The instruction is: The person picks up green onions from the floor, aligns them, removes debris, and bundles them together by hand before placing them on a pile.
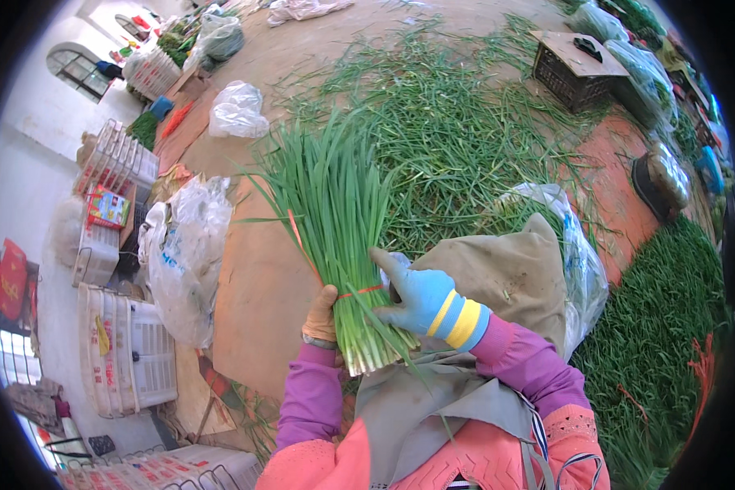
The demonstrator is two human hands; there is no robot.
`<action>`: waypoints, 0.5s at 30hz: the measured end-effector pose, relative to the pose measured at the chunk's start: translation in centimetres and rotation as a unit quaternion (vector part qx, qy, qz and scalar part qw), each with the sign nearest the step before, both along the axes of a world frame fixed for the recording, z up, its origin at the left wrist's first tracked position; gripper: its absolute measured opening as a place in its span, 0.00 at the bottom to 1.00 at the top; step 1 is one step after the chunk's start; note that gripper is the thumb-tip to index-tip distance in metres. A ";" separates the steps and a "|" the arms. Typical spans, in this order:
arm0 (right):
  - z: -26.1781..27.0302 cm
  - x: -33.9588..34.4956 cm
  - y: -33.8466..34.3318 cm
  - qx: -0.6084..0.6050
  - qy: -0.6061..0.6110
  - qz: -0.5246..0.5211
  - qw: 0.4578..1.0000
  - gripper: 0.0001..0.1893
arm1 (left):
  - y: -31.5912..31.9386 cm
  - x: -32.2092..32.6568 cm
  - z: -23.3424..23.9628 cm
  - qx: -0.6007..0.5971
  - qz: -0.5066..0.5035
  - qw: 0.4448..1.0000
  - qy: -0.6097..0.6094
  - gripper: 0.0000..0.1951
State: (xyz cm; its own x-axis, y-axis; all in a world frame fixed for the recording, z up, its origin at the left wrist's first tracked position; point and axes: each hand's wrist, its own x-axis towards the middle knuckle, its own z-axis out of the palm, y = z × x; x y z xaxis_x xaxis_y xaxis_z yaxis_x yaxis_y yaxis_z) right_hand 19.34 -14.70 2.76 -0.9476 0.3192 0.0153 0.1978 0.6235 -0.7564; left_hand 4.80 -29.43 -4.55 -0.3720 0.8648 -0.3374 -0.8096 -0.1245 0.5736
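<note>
A thick bunch of green leafy stalks, seemingly garlic chives [337,196], stands in front of my chest, pale cut ends downward. An orange-red band [361,291] runs around its lower part, and an orange strand [303,245] lies along its left side. My left hand [322,313], in a tan glove, grips the bunch from the left near the band; its fingers are partly hidden behind the stalks. My right hand [413,294], in a blue glove with a yellow-striped cuff, is at the bunch's right side, index finger extended against the leaves and a loose leaf by its lower fingers.
Loose green leaves [453,135] cover the floor ahead. On the right lies a large pile of green stalks [655,331], with a padded stool [661,180] and a board-topped crate [572,70] beyond. White plastic crates [128,352] and plastic bags [187,263] stand left.
</note>
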 end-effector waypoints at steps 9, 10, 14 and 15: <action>-0.9 2.9 0.9 -0.082 0.321 0.252 0.910 0.21 | 2.2 0.4 -1.4 -0.018 -0.043 0.999 0.019 0.34; -2.6 4.3 1.8 0.004 0.341 0.161 0.926 0.20 | 2.0 0.5 -1.5 -0.022 -0.028 0.999 -0.009 0.33; -4.6 3.6 4.6 -0.183 0.154 -0.271 0.932 0.23 | 2.0 0.9 -1.1 0.019 -0.015 0.997 -0.079 0.32; -4.0 3.7 4.0 -0.144 0.153 -0.197 0.958 0.25 | 2.1 1.0 -0.9 0.034 -0.016 0.995 -0.087 0.32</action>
State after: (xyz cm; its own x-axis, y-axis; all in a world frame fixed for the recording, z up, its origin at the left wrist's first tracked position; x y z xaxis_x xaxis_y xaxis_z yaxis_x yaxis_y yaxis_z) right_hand 23.08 -10.66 -1.27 -0.7180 0.6836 0.1310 0.1167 0.3037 -0.9456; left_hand 5.77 -27.37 -5.48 -0.2855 0.8978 -0.3354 -0.9003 -0.1313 0.4151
